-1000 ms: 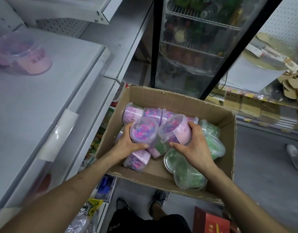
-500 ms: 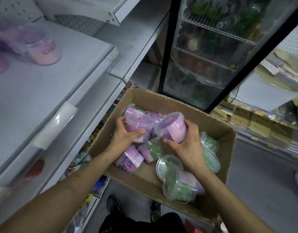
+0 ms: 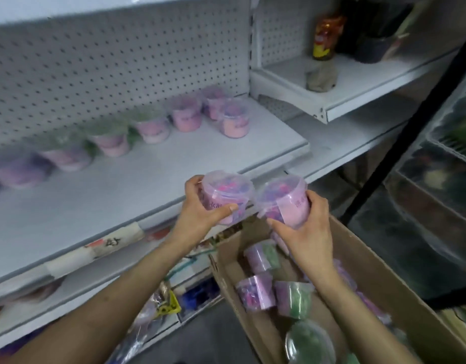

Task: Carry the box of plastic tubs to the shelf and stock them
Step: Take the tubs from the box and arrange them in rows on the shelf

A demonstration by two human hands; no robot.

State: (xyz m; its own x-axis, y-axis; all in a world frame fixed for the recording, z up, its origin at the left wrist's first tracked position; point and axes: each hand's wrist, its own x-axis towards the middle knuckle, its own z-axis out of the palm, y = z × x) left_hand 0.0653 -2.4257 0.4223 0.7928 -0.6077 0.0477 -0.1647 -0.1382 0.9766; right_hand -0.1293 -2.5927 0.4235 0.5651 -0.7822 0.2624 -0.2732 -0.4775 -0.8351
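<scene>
Two pink-labelled plastic tubs are held up in front of the white shelf [image 3: 153, 179], one in each hand. The left tub [image 3: 228, 197] is gripped round its side by the left hand [image 3: 200, 214], thumb across the label and fingers curled behind. The right tub [image 3: 285, 202] is tilted toward the left one and clasped from below and behind by the right hand [image 3: 305, 232]. The rims of the two tubs are close together, perhaps touching; it cannot be told for certain.

Both tubs are held just in front of the shelf's front edge and above the cardboard box [image 3: 371, 271], which sits below and to the right of that edge. More tubs are left lying on their sides in the box, some with pink contents [image 3: 255, 292] and some with green [image 3: 295, 299].

At the back of the shelf, against the pegboard [image 3: 108, 61], a row of stocked tubs [image 3: 184, 114] is seen, blurred by motion. The front part of the shelf is bare. To the right of the shelf, on a higher ledge, a bottle [image 3: 325, 38] with a red and yellow label is standing. Further right, a dark-framed glass cabinet [image 3: 423, 179] is visible.
</scene>
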